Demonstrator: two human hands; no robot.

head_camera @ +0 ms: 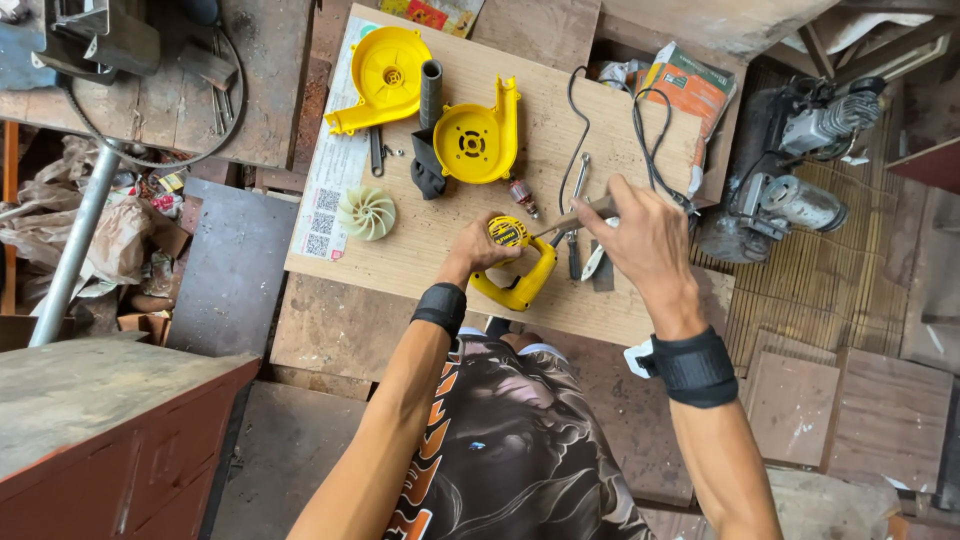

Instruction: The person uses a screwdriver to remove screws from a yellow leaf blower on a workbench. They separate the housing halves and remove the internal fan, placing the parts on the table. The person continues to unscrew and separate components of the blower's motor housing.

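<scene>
left hand (478, 248) clamped on yellow motor housing (518, 270) | right hand (640, 235) gripping screwdriver (575, 218)

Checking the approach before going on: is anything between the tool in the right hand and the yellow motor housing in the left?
Nothing visible. The right hand holds a slim tool whose tip already meets the yellow motor housing, which the left hand steadies on the wooden board.

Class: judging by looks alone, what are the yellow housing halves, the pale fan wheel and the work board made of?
Yellow housing halves: apparently moulded plastic, smooth, slightly glossy, uniformly coloured. Pale fan wheel: likely plastic, thin cream blades, matte. Work board: wood or plywood, bare, light grain showing.
</scene>
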